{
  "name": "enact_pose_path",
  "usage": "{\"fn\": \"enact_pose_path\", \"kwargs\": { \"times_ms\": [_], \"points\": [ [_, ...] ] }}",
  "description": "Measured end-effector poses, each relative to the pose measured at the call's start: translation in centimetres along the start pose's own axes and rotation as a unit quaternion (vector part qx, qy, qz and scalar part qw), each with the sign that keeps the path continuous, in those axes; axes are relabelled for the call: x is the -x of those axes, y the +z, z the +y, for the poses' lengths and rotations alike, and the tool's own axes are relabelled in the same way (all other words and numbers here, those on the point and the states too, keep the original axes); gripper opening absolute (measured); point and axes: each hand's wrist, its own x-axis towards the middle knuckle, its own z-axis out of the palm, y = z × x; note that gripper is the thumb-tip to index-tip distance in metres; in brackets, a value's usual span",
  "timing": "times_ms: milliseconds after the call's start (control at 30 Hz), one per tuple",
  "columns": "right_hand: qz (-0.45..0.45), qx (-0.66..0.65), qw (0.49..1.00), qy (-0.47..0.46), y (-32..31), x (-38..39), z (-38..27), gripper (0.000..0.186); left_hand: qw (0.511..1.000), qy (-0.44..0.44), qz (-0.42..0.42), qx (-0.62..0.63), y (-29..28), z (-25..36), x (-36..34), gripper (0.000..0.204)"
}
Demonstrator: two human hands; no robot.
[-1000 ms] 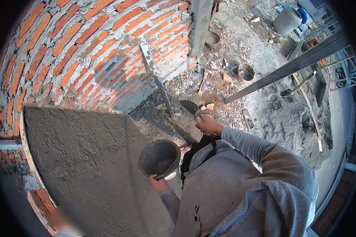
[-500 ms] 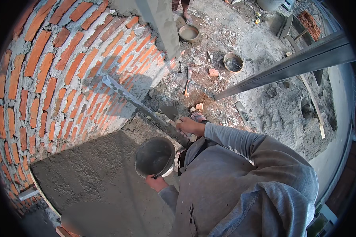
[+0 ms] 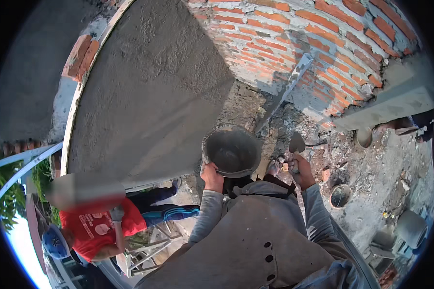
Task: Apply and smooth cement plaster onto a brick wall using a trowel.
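A grey mortar-coated surface spreads widest, its left edge bordered by a pale strip. The brick wall meets its upper right edge, and a grey column stands at that wall's right end. Below the coated surface's lower edge is a co-worker in a red shirt. A grey barrel sits toward the lower right of the rubble-strewn ground. A long bar slants across the brick wall's bottom edge. Near the coated surface's lower right corner, the person's left hand holds up a dark bucket, fingers curled tight on its near rim. A round tub lies farther right. Smallest is the trowel, its handle enclosed by the right hand, blade pointing away from the body.
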Motion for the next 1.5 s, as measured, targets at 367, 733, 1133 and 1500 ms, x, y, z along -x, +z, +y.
{"fn": "enact_pose_path", "kwargs": {
  "times_ms": [367, 733, 1133, 1500],
  "points": [
    [-0.122, 0.420, 0.894, 0.094, 9.0, 1.9, 1.2, 0.021, 0.902, -0.161, 0.216, 0.338, -2.0, -2.7, 6.8, 0.036],
    [-0.220, 0.541, 0.784, 0.211, 12.8, 6.1, 10.3, 0.020, 0.816, -0.230, 0.349, 0.399, -9.2, -3.0, 12.7, 0.037],
    [-0.149, 0.318, 0.904, 0.244, 7.2, 9.9, 12.6, 0.019, 0.872, -0.247, 0.257, 0.336, -11.2, -5.9, 14.5, 0.030],
    [0.004, 0.309, 0.942, 0.128, -1.2, 5.0, 10.3, 0.006, 0.776, -0.156, -0.027, -0.610, -18.3, -16.6, 17.1, 0.029]
  ]
}}
